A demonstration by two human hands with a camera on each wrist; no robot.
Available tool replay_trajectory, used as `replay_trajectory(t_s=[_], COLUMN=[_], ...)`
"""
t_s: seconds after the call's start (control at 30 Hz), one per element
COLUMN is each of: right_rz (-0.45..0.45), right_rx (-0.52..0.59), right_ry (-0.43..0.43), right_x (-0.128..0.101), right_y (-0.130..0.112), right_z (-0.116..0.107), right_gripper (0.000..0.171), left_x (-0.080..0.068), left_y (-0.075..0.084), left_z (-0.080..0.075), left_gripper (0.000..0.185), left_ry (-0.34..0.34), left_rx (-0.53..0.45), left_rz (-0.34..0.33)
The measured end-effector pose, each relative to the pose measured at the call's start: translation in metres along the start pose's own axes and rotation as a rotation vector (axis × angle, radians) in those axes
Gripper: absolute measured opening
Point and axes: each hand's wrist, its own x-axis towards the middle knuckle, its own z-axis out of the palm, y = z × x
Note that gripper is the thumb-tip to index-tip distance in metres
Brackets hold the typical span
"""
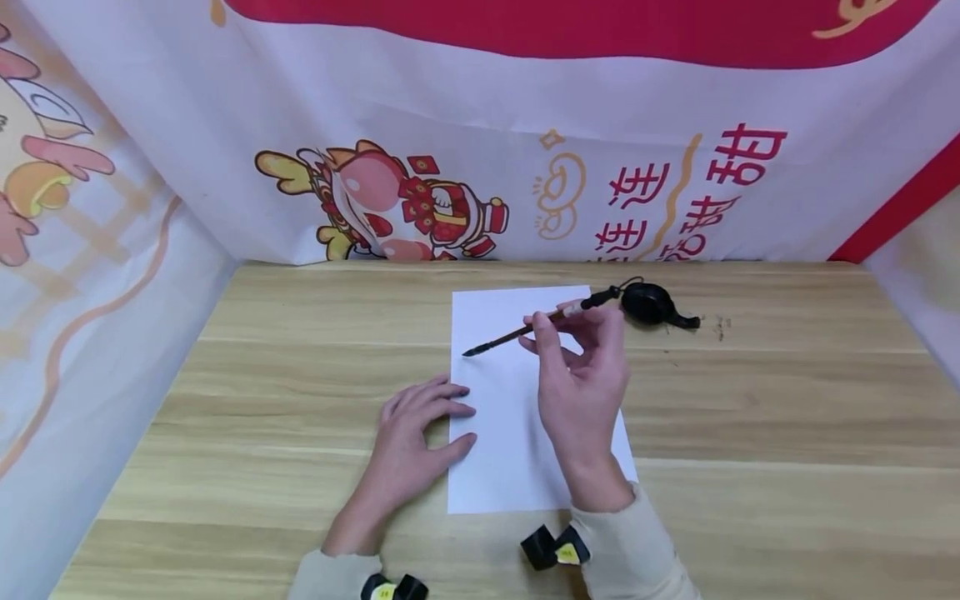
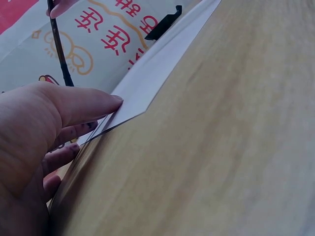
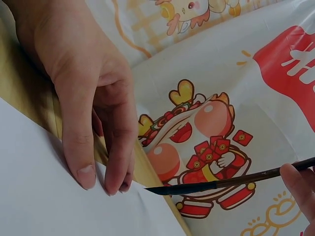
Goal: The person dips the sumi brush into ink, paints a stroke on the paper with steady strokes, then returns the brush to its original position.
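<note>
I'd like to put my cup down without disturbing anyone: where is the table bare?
Bare wood lies left of the left hand and right of the paper, below the ink dish. It is crowded mid-table, where the right hand holds the brush.

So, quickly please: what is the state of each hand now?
Left hand: open, fingers flat on the left edge of the white paper.
Right hand: holding the calligraphy brush above the paper.
</note>
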Motion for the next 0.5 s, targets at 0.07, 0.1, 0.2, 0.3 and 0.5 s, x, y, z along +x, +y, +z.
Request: replay_trajectory(t_s=[0.07,0.1,0.2,0.3,0.5], right_rz=[-0.012,-0.016,-0.021,-0.013,-0.002], right_rx=[0.010,0.015,0.015,0.004,-0.007], right_ry=[0.002,0.004,0.005,0.002,-0.011], right_x=[0.0007,0.0011,0.0022,0.0020,-0.0005], right_y=[-0.0001,-0.0002,0.0001,0.0000,0.0017], right_z=[-0.0002,-0.0003,-0.0005,-0.0007,0.0005], right_gripper=[0.030,0.030,0.029,0.029,0.031], left_x=[0.0002,0.0002,0.0007,0.0011,0.0016], left_y=[0.0004,0.0007,0.0011,0.0013,0.0015], left_z=[-0.0002,-0.0004,-0.0002,0.0003,0.0013], left_gripper=[0.027,0.028,0.028,0.027,0.027], left_ry=[0.007,0.008,0.010,0.006,0.006], left_rx=[0.005,0.007,0.007,0.002,-0.004], left_rz=[0.004,0.003,0.003,0.006,0.009])
